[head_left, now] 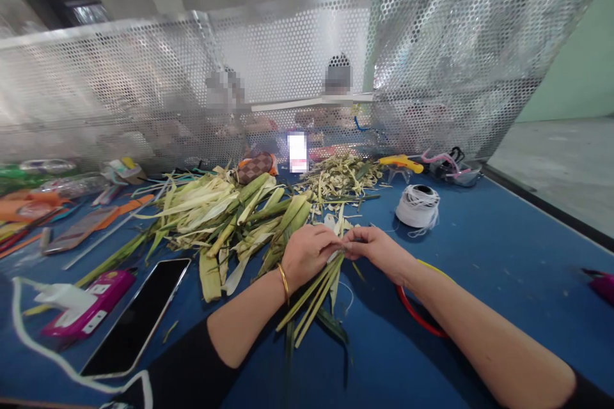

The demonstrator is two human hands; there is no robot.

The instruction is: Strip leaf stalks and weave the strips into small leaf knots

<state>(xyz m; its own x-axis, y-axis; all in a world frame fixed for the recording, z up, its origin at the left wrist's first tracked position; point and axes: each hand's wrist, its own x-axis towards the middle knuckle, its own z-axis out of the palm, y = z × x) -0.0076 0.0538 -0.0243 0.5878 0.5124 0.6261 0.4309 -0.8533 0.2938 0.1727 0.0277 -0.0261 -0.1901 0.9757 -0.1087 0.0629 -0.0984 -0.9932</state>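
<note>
A bundle of green leaf stalks (319,297) fans out toward me on the blue table, with pale tips showing beyond my fingers. My left hand (309,257) is closed over the upper part of this bundle, a gold bangle at its wrist. Touching its fingertips, my right hand (377,250) is in a pinch; what lies between those fingers is too small to tell. A thin white thread (352,299) curls beside the stalks. Right of the hands stands a spool of white string (418,208). A red and yellow ring (419,316) lies partly hidden under my right forearm.
Loose husk-like leaves (206,208) are heaped to the left, with trimmed scraps (343,176) behind. A phone (139,316), a purple power strip (93,307) and a white cable lie near left. A yellow-handled tool (403,163) sits before the perforated metal screen (297,32); people are behind it.
</note>
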